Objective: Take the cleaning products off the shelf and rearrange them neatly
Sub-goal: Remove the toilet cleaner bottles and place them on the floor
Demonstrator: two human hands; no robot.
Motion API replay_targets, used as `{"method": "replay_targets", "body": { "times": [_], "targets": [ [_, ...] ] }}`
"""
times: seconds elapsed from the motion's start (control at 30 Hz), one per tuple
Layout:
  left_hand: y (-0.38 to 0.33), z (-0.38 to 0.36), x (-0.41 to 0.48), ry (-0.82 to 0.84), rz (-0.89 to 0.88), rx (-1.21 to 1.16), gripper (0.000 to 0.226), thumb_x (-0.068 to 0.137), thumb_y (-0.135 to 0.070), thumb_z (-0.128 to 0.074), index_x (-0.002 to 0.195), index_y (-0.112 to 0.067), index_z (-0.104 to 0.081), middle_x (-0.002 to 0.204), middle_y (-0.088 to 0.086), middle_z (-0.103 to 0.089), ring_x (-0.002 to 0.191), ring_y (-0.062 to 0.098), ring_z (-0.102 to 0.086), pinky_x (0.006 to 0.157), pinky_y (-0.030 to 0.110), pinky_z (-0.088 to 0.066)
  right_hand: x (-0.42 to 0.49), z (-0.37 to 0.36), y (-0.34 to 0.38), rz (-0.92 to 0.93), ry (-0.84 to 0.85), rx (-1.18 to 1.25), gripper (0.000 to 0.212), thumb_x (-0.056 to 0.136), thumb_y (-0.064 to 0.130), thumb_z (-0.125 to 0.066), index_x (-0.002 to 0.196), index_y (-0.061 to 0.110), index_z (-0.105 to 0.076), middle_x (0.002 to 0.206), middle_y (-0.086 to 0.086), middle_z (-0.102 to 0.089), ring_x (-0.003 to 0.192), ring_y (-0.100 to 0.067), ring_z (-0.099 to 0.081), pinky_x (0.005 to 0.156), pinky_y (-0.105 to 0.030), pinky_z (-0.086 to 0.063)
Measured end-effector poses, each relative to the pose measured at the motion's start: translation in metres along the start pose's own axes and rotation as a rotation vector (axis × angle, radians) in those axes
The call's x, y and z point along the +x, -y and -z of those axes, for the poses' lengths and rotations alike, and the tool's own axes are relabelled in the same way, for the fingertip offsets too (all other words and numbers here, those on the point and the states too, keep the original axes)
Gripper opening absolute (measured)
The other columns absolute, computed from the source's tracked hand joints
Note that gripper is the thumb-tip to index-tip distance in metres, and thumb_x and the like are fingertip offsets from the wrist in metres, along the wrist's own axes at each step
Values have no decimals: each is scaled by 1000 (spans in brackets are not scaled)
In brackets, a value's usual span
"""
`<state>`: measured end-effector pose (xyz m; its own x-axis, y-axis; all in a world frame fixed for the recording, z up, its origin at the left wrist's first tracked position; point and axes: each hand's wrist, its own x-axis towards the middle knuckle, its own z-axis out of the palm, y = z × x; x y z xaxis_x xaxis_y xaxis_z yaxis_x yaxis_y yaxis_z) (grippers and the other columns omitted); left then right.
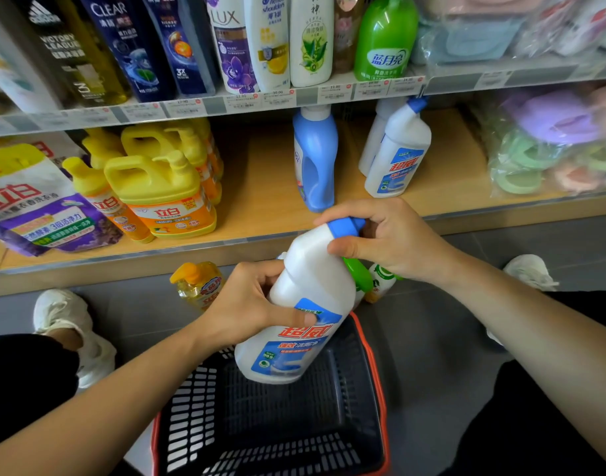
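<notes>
Aloft, white bottle (310, 280): left hand (250, 304) around body, right hand (392, 242) around cap (344, 226) (over basket (349, 400)).

A person wears black fabric trousers (552, 407) over both legs and a pair of white, rounded trainers (64, 321) on the feet. The forearms (501, 310), left hand (246, 304) and right hand (391, 242) are bare as far up as can be seen.
</notes>
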<state>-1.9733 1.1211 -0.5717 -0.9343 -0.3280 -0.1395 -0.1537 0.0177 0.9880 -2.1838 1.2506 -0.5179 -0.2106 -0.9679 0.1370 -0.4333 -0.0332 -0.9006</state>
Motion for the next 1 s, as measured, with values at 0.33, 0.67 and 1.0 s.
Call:
{"method": "replay_targets", "body": {
  "times": [0.33,0.67,1.0],
  "targets": [
    [-1,6,3,-73,17,-134,42,68,-17,-93,107,-14,-77,104,15,-78,91,37,-76,73,44,-63,-1,-5,-11,-32,-187,313,57,88,-3,-70,137,22,-57,109,-5,-77,94,-23,-75,89,-41,-60],
    [-21,26,7,-287,-10,-470,42,78,-12,-75,117,-1,-68,112,22,-74,94,32,-75,76,40,-61,-14,-50,-27,-374,168,341,61,74,20,-87,127,24,-58,124,1,-71,117,-16,-67,99,-45,-55],
    [-12,25,2,-197,-18,-338,50,76,-24,-83,122,-11,-67,117,12,-75,100,26,-75,75,33,-61,-14,-70,-26,-373,-26,678,70,68,6,-84,132,11,-56,125,-14,-70,119,-33,-65,96,-51,-55]
  ]
}}
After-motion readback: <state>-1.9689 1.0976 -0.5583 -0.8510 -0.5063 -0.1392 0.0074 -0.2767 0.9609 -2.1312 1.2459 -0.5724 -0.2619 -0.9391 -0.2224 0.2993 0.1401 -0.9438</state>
